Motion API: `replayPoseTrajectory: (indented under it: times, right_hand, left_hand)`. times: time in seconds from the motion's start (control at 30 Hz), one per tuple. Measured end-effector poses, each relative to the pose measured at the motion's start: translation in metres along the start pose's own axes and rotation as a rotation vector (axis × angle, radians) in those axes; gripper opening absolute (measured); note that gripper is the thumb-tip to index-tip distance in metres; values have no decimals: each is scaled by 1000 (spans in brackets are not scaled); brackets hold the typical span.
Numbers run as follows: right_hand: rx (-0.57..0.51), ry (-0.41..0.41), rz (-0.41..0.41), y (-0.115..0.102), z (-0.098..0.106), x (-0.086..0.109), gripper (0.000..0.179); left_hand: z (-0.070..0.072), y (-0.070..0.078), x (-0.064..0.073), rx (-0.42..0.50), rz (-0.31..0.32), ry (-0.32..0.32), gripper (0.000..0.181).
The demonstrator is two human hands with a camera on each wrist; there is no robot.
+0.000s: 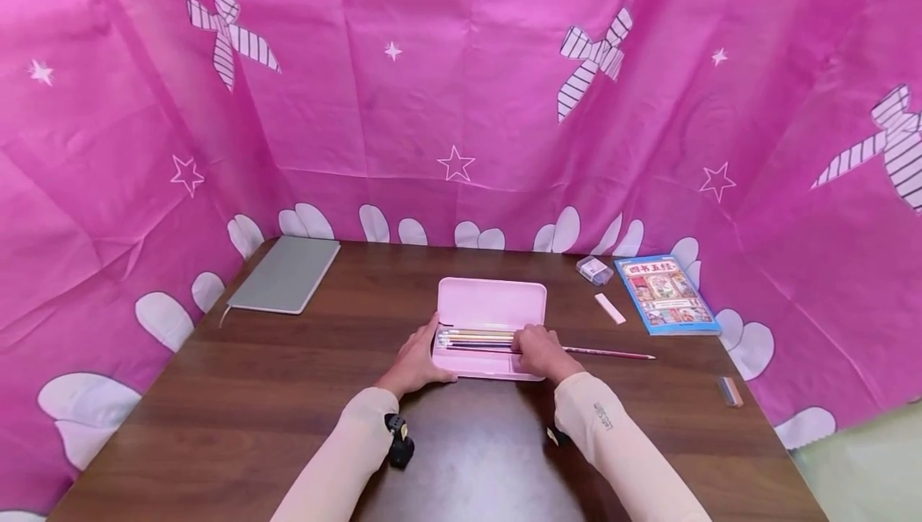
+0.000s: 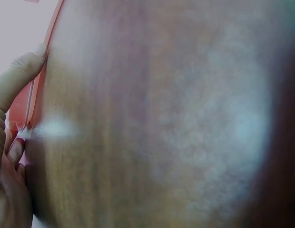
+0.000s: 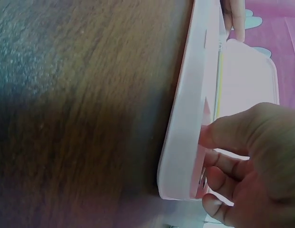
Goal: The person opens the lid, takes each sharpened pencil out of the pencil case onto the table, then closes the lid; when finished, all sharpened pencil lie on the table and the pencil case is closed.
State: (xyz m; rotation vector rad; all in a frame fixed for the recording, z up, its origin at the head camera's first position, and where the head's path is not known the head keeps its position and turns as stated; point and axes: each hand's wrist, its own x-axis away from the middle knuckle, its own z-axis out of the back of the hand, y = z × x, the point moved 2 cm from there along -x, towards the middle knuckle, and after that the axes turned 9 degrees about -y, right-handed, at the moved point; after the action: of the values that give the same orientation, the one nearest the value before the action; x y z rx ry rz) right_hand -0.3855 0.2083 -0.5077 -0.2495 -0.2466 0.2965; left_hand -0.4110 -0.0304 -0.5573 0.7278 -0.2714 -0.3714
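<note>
A pink pencil case (image 1: 492,303) lies with its lid raised on the brown table. Several pencils (image 1: 475,338) are inside, lengthwise, eraser ends to the left. My left hand (image 1: 416,362) grips the left end of the case, thumb (image 2: 24,71) at its front edge and fingers by its side. Inside the right half is my right hand (image 1: 542,352), thumb (image 3: 228,130) and curled fingers at the pencils' right ends; it partly hides them. One red pencil (image 1: 608,353) reaches out to the right from behind that hand, its point to the right.
A grey notebook (image 1: 286,275) lies at the back left. At the right are a small clear box (image 1: 595,270), a pink-white strip (image 1: 610,308), a blue-edged book (image 1: 667,295) and a striped eraser-like block (image 1: 731,391). A pink curtain (image 1: 461,106) hangs behind the table.
</note>
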Motion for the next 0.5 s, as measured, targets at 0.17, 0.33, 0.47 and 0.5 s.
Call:
replayPoseTrajectory:
  times: [0.17, 0.33, 0.47, 0.5]
  right_hand:
    - [20, 20, -9, -2, 4, 0, 8]
    - [-50, 48, 15, 1, 6, 1, 7]
    - [-133, 72, 49, 8, 3, 0, 13]
    - [-142, 74, 62, 10, 3, 0, 14]
  left_hand:
    - [1, 1, 0, 6, 0, 0, 123]
    - [2, 1, -1, 8, 1, -5, 123]
    - [1, 1, 0, 4, -11, -3, 123]
    - [1, 1, 0, 1, -13, -2, 123]
